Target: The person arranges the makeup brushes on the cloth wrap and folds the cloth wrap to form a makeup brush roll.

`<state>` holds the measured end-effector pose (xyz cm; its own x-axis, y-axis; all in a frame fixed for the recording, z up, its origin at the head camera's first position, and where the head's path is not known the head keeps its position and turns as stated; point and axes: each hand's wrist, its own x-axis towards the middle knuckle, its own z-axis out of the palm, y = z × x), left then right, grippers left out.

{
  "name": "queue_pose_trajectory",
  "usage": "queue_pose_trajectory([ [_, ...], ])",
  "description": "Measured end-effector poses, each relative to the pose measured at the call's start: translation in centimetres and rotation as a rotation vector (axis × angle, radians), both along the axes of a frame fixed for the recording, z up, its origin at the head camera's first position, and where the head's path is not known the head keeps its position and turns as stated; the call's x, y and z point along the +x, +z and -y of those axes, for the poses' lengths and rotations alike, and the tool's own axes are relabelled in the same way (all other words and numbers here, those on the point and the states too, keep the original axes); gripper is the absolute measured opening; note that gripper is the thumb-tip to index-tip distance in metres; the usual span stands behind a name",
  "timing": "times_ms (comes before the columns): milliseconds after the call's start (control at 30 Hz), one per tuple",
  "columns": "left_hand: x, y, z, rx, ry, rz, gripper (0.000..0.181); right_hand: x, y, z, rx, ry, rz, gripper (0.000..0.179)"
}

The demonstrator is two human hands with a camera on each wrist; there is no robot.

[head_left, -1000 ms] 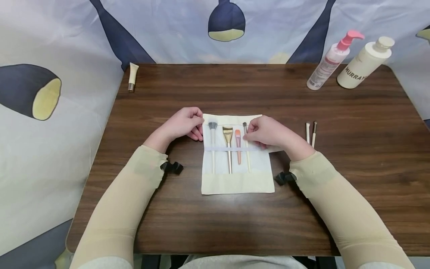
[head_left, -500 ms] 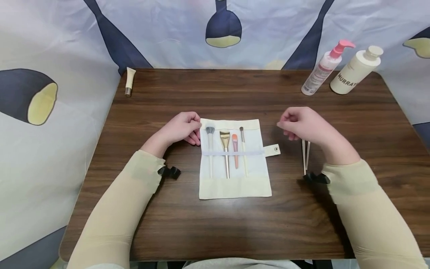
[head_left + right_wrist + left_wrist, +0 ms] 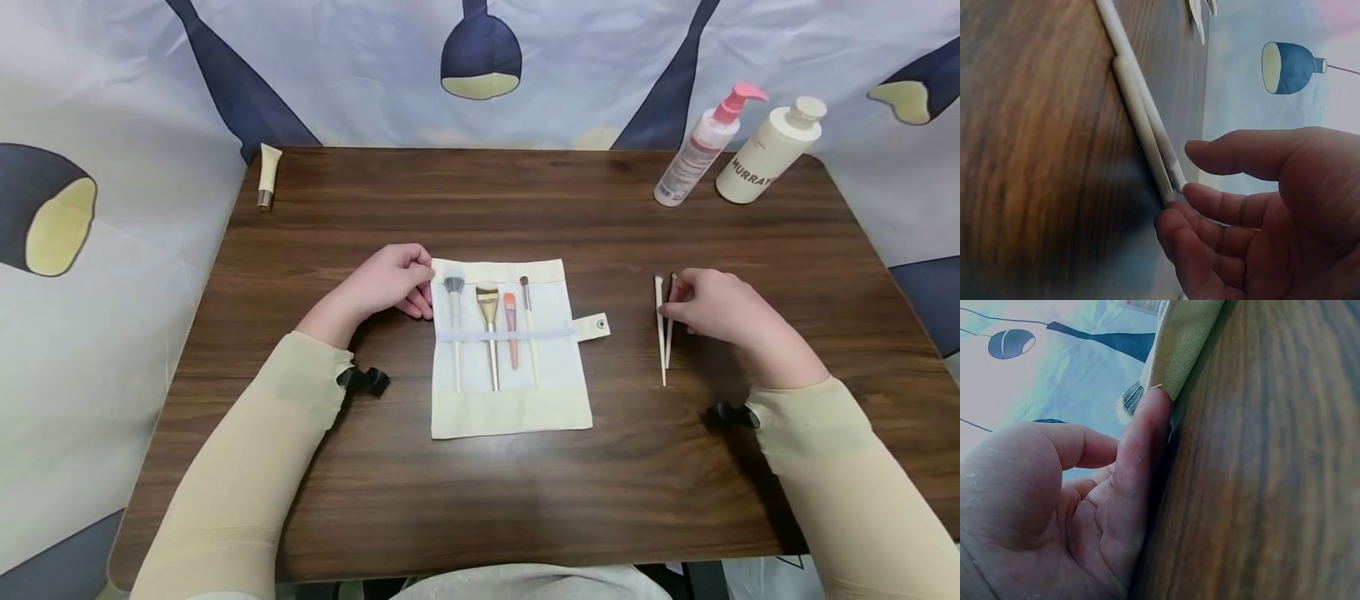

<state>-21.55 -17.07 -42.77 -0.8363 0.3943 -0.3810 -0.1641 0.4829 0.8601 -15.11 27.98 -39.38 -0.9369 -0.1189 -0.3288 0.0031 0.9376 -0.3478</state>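
A cream cloth brush roll lies unrolled on the table, with several makeup brushes tucked under its elastic band. Among them are a grey-tipped brush, a gold flat brush, a small pink brush and a slim dark-tipped one. My left hand touches the roll's upper left edge with a fingertip. To the right, two slim white-handled brushes lie side by side. At their upper ends is my right hand; in the right wrist view its fingertips touch a brush end, the thumb apart from it.
A pink pump bottle and a white bottle stand at the table's back right. At the back left lies a small cream tube. The roll's snap tab sticks out rightward. Printed fabric hangs behind the wooden table.
My right hand has left the slim dark-tipped brush on the roll and moved right to the two loose brushes. My left hand stays at the roll's edge. The view has shifted slightly.
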Motion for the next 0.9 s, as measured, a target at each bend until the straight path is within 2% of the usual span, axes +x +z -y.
queue_pose_trajectory([
  [167, 0.2, -0.1, 0.1, 0.002, -0.005, 0.033, 0.018, -0.4, -0.3, 0.5, 0.039, -0.003, 0.047, 0.030],
  [333, 0.1, 0.0, 0.1, 0.017, -0.003, 0.010, 0.018, -0.7, -0.3, 0.8, 0.065, -0.006, 0.039, 0.029],
  [600, -0.1, 0.7, 0.1, 0.003, -0.004, 0.003, 0.018, -1.2, 0.1, 1.4, 0.115, 0.043, 0.093, 0.028],
  [733, -0.2, 0.6, 0.1, 0.000, -0.013, 0.004, 0.019, -1.7, 0.1, 1.5, 0.123, 0.047, 0.106, 0.021],
  [900, -0.1, 0.5, 0.0, 0.001, -0.016, 0.003, 0.019, -2.0, -0.1, 1.4, 0.124, 0.043, 0.105, 0.024],
])
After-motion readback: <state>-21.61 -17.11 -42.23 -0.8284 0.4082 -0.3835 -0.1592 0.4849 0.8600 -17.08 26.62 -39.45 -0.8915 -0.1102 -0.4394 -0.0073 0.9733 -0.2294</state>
